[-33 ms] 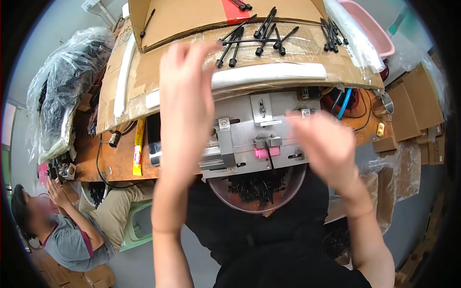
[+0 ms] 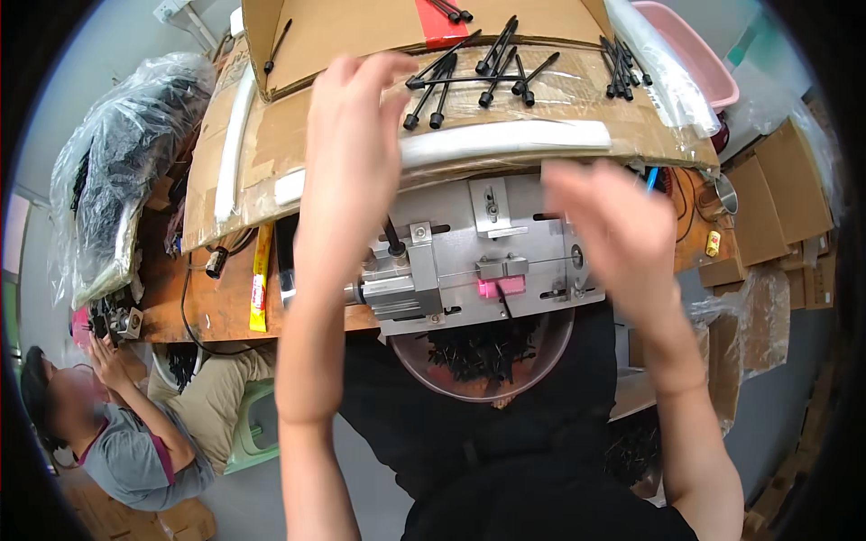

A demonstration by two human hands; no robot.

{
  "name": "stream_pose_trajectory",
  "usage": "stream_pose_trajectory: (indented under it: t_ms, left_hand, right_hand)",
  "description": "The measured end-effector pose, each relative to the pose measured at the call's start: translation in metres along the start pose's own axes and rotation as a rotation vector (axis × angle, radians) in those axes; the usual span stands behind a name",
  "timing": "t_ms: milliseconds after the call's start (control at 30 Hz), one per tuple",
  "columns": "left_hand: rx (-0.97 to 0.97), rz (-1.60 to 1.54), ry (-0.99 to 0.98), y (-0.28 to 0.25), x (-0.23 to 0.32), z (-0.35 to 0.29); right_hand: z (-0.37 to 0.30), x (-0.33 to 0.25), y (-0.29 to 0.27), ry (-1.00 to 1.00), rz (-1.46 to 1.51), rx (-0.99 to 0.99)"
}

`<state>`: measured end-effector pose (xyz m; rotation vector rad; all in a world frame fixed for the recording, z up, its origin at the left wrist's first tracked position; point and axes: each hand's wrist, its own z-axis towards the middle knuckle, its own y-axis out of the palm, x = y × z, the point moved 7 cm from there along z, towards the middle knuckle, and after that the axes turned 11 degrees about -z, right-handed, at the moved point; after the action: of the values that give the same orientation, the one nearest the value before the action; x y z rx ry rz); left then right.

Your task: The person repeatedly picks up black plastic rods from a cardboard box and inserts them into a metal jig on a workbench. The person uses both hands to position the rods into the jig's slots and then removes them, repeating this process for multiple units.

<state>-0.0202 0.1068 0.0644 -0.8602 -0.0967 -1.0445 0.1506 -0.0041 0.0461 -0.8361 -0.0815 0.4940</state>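
Observation:
My left hand (image 2: 354, 149) reaches over the cardboard, its fingers bent and apart. The fingertips are beside the end of a black rod with a thick head (image 2: 469, 78), apparently without gripping it. Several similar rods lie around it. My right hand (image 2: 618, 239), smeared by motion, hovers over the right end of a metal fixture (image 2: 456, 203); whether it holds anything is hidden. At the fixture's front, a pink block (image 2: 501, 286) sits below a small metal clamp, with a thin black piece (image 2: 503, 305) sticking out toward me.
A clear bowl (image 2: 410, 362) of black pieces is below the fixture. The cardboard (image 2: 216, 153) overhangs the wooden bench (image 2: 203, 293), where a yellow tube (image 2: 260, 288) lies. A metal cup (image 2: 722, 194) stands right. Another person (image 2: 135, 442) works at left, beside a plastic-wrapped bundle (image 2: 135, 144).
Both hands have shifted slightly away from me, the left one closer to the rods. The black piece at the pink block now leans differently.

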Motion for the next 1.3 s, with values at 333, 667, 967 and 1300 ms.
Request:
stream_pose_trajectory:
  t_ms: [333,667,967,1300]
  left_hand:
    - [-0.134,-0.119,0.057,0.009,-0.048,0.036]
    - [-0.092,-0.039,0.007,0.004,0.062,-0.120]
    - [-0.451,0.112,-0.160,0.085,0.084,-0.189]
    - [-0.462,0.024,-0.186,0.076,0.084,-0.181]
  right_hand:
    - [0.086,0.092,0.035,0.171,-0.032,-0.211]
    - [0.048,0.090,-0.017,0.463,0.717,0.049]
    - [-0.016,0.088,-0.032,0.433,0.881,0.154]
    - [-0.095,-0.010,0.002,0.282,0.354,0.045]
